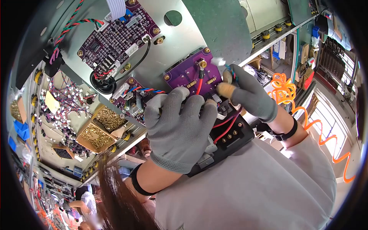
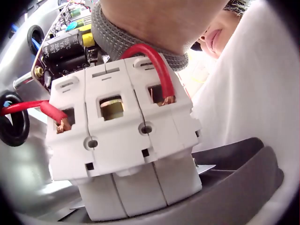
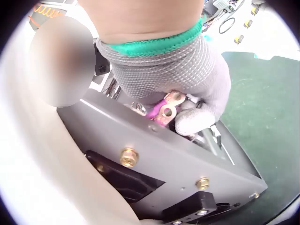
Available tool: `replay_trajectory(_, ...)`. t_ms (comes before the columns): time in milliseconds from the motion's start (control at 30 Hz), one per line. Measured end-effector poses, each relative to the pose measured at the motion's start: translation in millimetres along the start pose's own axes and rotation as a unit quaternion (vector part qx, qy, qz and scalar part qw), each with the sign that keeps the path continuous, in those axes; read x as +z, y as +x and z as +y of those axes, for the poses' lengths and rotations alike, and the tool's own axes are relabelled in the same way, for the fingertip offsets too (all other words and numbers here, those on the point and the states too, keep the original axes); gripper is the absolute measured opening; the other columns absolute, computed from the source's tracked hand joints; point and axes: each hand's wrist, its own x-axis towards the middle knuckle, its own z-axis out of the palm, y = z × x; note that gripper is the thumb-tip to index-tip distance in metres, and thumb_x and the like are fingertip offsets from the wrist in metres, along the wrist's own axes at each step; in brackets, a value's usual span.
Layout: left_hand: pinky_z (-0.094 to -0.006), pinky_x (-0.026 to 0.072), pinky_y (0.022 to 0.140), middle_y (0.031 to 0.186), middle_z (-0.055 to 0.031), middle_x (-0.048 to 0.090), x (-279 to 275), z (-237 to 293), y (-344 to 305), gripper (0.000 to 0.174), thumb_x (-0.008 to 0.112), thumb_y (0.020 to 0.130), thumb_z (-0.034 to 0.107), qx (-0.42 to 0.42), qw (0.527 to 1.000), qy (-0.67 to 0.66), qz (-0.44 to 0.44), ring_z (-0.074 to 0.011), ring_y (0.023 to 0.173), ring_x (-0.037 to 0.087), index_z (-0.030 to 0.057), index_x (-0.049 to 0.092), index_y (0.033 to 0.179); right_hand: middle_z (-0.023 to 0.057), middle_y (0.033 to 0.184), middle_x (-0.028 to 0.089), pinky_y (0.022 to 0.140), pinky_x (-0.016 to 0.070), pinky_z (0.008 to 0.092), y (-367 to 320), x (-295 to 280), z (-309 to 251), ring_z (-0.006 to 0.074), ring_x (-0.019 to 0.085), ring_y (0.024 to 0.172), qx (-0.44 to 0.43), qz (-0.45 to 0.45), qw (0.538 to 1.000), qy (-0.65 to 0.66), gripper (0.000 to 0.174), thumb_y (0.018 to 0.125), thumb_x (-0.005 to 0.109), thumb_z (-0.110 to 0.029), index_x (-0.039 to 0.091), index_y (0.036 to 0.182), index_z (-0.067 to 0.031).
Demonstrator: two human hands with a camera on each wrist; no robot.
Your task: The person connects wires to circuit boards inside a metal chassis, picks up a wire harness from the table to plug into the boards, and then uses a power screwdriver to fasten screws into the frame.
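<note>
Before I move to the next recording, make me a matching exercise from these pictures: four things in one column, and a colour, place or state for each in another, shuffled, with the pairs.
Things:
1. Right hand
2. Coiled hose
3. Breaker block
4. Ring terminals

Descriptions:
A. Copper-coloured, with pink sleeves
B. White, with thick red wires entering it
C. Grey-gloved, with a twisted cable at its fingers
D. Orange, looping at the right of the head view

Right pairs: 1-C, 2-D, 3-B, 4-A
</note>
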Motion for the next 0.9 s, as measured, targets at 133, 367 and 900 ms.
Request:
replay_trajectory(133, -0.0374, 0.0304, 0.087, 0.084, 0.0056, 0.055, 2.3, 0.6, 0.4, 0.031, 0.062, 0.056, 0.014, -0.001, 1.000, 0.007, 0.007, -0.0175, 0.093, 0.051, 0.0203, 0.066, 0.086, -0.0013, 0.069, 0.048, 0.055, 0.0354, 0.0230, -6.3, -9.0, 19.3, 0.0077, 0.043, 0.059, -0.057, -0.004, 0.990, 0.131, 0.020, 0.084, 0.060, -0.008, 0.057, 0.103, -0.0055)
replay_trajectory(367, -0.0394, 0.0325, 0.086, 0.081, 0.0037, 0.054, -4.7, 3.8, 5.9, 0.013, 0.066, 0.065, 0.018, 0.003, 1.000, 0.014, -0.003, -0.0189, 0.090, 0.054, 0.0159, 0.060, 0.076, 0.0088, 0.071, 0.050, 0.054, 0.0412, 0.0351, 16.5, -29.8, 12.5, 0.0274, 0.052, 0.062, -0.417, -0.055, 0.869, -0.262, 0.031, 0.068, 0.062, 0.002, 0.065, 0.096, -0.0092)
replay_trajectory(900, -0.0367, 0.0324, 0.083, 0.082, 0.0055, 0.055, -4.1, 0.4, 5.4, 0.016, 0.062, 0.063, 0.017, 0.012, 1.000, 0.027, -0.008, -0.0177, 0.090, 0.054, 0.0190, 0.062, 0.079, 0.0075, 0.084, 0.059, 0.062, 0.0482, 0.0335, 25.7, -22.2, 27.3, 0.0271, 0.060, 0.075, -0.455, -0.038, 0.844, -0.282, 0.025, 0.068, 0.069, -0.010, 0.058, 0.090, -0.0062)
